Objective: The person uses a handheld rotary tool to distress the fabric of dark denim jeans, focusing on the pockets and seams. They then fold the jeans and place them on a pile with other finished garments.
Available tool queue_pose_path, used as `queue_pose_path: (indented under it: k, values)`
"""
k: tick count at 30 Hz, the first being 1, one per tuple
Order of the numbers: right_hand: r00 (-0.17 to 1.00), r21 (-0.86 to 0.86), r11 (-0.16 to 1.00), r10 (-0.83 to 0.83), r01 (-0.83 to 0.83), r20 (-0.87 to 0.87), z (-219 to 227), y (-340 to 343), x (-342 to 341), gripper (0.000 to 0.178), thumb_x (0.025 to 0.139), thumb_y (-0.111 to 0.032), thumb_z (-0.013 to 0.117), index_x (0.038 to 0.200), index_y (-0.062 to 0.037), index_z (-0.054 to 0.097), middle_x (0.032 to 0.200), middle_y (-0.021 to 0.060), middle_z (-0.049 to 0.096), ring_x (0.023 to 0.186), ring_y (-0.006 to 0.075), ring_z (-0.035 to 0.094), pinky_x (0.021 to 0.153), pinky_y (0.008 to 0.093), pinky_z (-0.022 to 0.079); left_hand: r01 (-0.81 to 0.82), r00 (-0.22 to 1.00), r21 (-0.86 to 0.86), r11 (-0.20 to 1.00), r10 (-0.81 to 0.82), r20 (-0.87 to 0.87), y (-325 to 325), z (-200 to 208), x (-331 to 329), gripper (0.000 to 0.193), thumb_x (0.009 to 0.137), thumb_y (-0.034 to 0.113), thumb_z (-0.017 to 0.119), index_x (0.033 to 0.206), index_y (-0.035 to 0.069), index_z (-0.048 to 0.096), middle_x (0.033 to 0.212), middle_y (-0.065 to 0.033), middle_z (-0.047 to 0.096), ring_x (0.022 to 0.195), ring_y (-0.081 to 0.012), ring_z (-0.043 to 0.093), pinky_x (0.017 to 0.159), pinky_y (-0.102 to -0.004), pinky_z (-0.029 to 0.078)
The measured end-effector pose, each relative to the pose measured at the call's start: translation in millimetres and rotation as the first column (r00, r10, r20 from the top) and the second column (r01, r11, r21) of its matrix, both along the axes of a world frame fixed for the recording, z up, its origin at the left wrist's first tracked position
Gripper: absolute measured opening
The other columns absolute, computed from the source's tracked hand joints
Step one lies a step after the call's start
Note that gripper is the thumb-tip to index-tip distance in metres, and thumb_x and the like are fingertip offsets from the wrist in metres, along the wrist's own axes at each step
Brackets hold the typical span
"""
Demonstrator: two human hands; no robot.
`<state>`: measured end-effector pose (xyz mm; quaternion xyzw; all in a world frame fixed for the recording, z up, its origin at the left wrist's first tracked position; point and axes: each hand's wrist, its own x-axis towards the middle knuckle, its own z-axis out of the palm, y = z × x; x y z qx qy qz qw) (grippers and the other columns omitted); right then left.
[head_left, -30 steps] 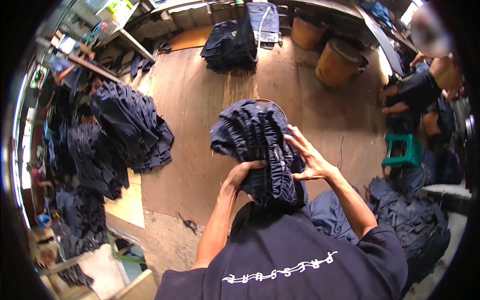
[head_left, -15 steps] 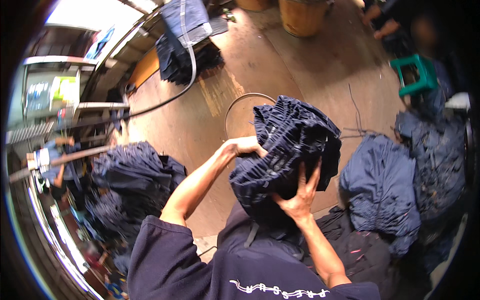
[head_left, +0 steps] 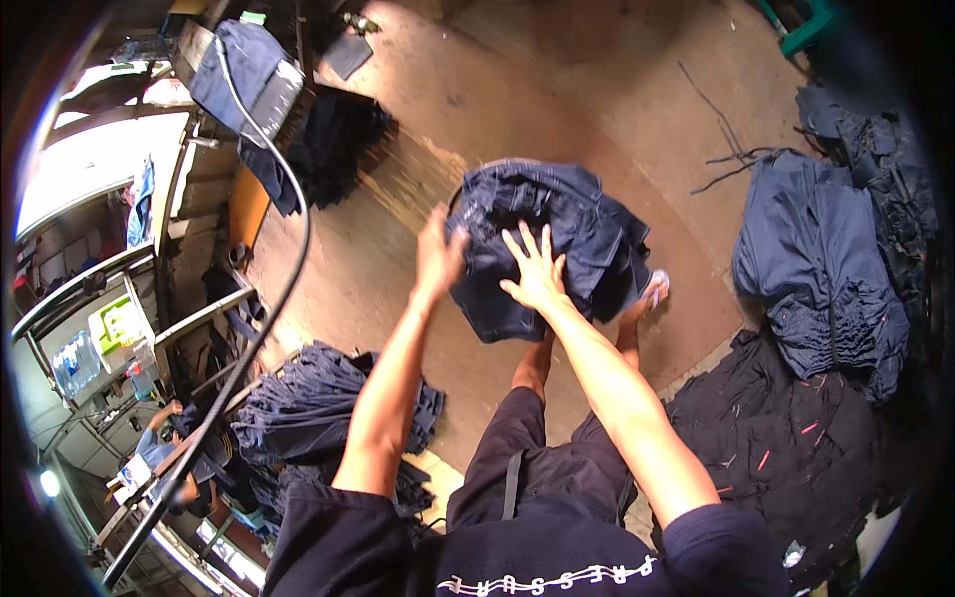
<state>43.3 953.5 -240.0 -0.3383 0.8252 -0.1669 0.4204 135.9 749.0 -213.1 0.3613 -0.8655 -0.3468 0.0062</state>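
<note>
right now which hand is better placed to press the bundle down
Right. The right hand lies flat on top of the bundle, fingers spread; the left hand only touches its left edge.

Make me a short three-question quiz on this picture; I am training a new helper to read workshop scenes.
1. True or false: both hands rest on the bundle of dark blue garments.
2. Which hand lies flat with its fingers spread on the near face of the bundle?
A. left hand
B. right hand
3. Fill in: on the floor at the person's right, beside the blue garment pile, lies a pile of ____ garments.

Key
1. True: the left hand is at the bundle's left edge and the right hand is on its near face.
2. B.
3. Black.
</note>
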Motion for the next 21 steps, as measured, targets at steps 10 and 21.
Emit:
queue_pose_path:
  k: [10, 21]
  values:
    - [0.220, -0.029, 0.243, -0.818, 0.970, 0.531, -3, 321, -18, 0.056, 0.104, -0.021, 0.075, 0.153, 0.0001, 0.057, 0.149, 0.0155, 0.066, 0.134, 0.0250, 0.065, 0.113, 0.0366, 0.050, 0.531, 0.619, 0.698, 0.480, -0.783, 0.068, 214, 74, 78, 0.071, 0.097, 0.037, 0.075, 0.157, 0.007, 0.051, 0.162, -0.0257, 0.050, 0.150, -0.0462, 0.047, 0.124, -0.0536, 0.041]
    - [-0.152, 0.683, -0.265, -0.963, 0.681, -0.222, 15, 719, 141, 0.037, 0.085, -0.037, 0.083, 0.104, -0.0044, 0.080, 0.107, 0.0167, 0.080, 0.097, 0.0298, 0.077, 0.086, 0.0483, 0.061, 0.073, 0.848, 0.503, 0.861, -0.319, 0.423, 223, 94, -120, 0.062, 0.095, 0.027, 0.082, 0.149, 0.005, 0.060, 0.136, -0.0198, 0.074, 0.120, -0.0270, 0.075, 0.099, -0.0375, 0.061]
